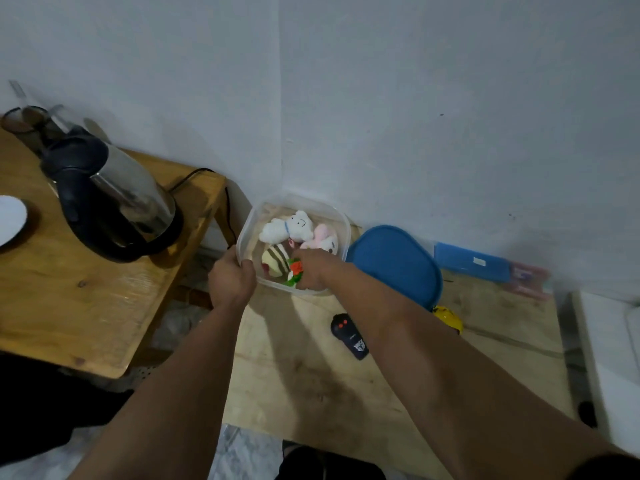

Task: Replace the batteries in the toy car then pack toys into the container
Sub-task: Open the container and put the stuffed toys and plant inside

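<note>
Our left hand (231, 278) curls its fingers (248, 265) over the near left rim of the clear square plastic container (246, 226), thumb outside. Our right hand (309, 269) reaches inside, fingers clamped on a small red, green and white toy (294, 270). Beyond those fingers lie a white plush bear (290, 227), a pink plush (325, 239) and a striped cream plush (276, 260). To their right lies the blue lid (394, 263); nearer us, the black remote control (349, 336) and the partly hidden yellow toy car (447, 317).

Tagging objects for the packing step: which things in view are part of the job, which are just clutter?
In the job: clear container, gripped by left hand; white plush; pink plush; striped plush; red-and-green toy held by right hand; blue lid; black remote; yellow toy, partly hidden.

Lying about: kettle; white plate; blue box.
</note>
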### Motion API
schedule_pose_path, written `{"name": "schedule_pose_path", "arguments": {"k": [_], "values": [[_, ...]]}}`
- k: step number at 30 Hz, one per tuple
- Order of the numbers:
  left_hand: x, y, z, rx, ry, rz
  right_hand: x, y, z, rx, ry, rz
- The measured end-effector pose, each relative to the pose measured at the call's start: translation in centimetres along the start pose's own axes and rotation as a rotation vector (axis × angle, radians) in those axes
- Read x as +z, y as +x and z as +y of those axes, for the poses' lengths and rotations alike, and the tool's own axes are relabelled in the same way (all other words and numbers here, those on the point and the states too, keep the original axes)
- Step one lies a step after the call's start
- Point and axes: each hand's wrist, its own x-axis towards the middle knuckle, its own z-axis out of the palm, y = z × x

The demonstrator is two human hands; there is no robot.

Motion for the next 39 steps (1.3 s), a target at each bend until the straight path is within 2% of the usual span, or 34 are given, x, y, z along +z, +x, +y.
{"name": "schedule_pose_path", "arguments": {"k": [7, 12, 14, 17, 18, 20, 22, 24, 26, 29, 32, 35, 39], "values": [[-0.2, 0.3, 0.2, -0.025, 0.001, -0.021, -0.7, -0.1, -0.4, 0.035, -0.404, -0.008], [-0.9, 0.3, 0.4, -0.077, 0.022, -0.104, -3.7, -3.6, 0.5, 0.082, -0.295, 0.077], [-1.1, 0.2, 0.6, -0.084, 0.04, -0.127, -3.8, -5.3, 1.2, 0.077, -0.137, 0.225], [-1.0, 0.0, 1.0, -0.083, 0.019, -0.123, -2.7, -8.0, 2.1, 0.097, 0.198, 0.61], [-0.9, -0.1, 1.0, -0.085, 0.013, -0.118, -1.9, -8.8, 2.5, 0.144, 0.244, 0.671], [-1.0, -0.2, 1.2, -0.091, -0.004, -0.101, 0.4, -10.0, 3.5, 0.255, 0.216, 0.619], [-1.0, -0.1, 1.0, -0.112, -0.037, -0.085, 3.1, -10.6, 4.6, 0.346, 0.182, 0.433], [-0.9, 0.1, 0.8, -0.132, -0.07, -0.082, 5.9, -11.0, 5.3, 0.368, 0.163, 0.271], [-0.8, 0.4, 0.7, -0.145, -0.1, -0.084, 8.4, -11.1, 5.5, 0.361, 0.105, 0.195], [-0.5, 0.9, 0.3, -0.183, -0.155, -0.083, 11.0, -11.1, 5.3, 0.368, 0.019, 0.205], [-0.4, 1.0, 0.1, -0.202, -0.194, -0.079, 11.6, -11.1, 5.4, 0.281, 0.013, 0.222], [-0.5, 0.9, 0.1, -0.205, -0.239, -0.104, 11.0, -12.1, 5.9, 0.152, 0.037, 0.203], [-1.1, 0.7, 0.5, -0.231, -0.289, -0.17, 9.1, -14.2, 6.9, 0.108, 0.064, 0.3]]}}
